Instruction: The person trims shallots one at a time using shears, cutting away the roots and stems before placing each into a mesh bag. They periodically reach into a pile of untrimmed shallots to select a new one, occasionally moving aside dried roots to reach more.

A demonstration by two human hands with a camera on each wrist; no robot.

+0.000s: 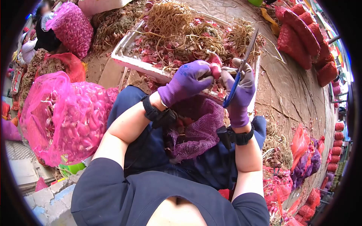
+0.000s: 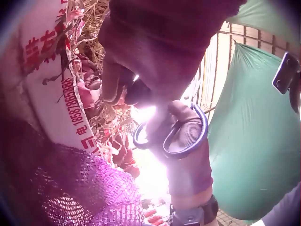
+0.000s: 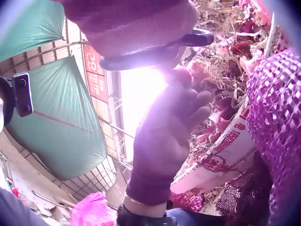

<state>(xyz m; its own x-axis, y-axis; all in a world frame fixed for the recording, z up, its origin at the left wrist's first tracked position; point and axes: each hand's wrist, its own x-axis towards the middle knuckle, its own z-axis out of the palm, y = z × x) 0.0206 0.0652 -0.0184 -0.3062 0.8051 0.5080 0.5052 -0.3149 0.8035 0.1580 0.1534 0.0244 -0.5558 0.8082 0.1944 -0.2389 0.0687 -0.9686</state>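
Note:
In a purple glove with grey fingertips, my left hand (image 1: 188, 81) pinches a small pinkish-red shallot (image 1: 215, 70) between thumb and fingers. My right hand (image 1: 242, 92), gloved the same way, holds a pair of scissors (image 1: 232, 90) by its blue handles, the blades pointing up and away from me. Its thumb and a finger reach close to the shallot's right side. In the left wrist view the handle loops (image 2: 206, 127) hang around the right hand's fingers. Both hands are over the near edge of a white foam box (image 1: 147, 68) filled with dry stalks and peeled skins.
A purple mesh bag (image 1: 203, 133) lies open between my knees. Left of me stands a pink net bag (image 1: 81, 122) full of shallots. Bundles of dry stalks (image 1: 169, 19) lie heaped in the box. Red sacks (image 1: 301, 35) are stacked at the far right; people sit at the upper left.

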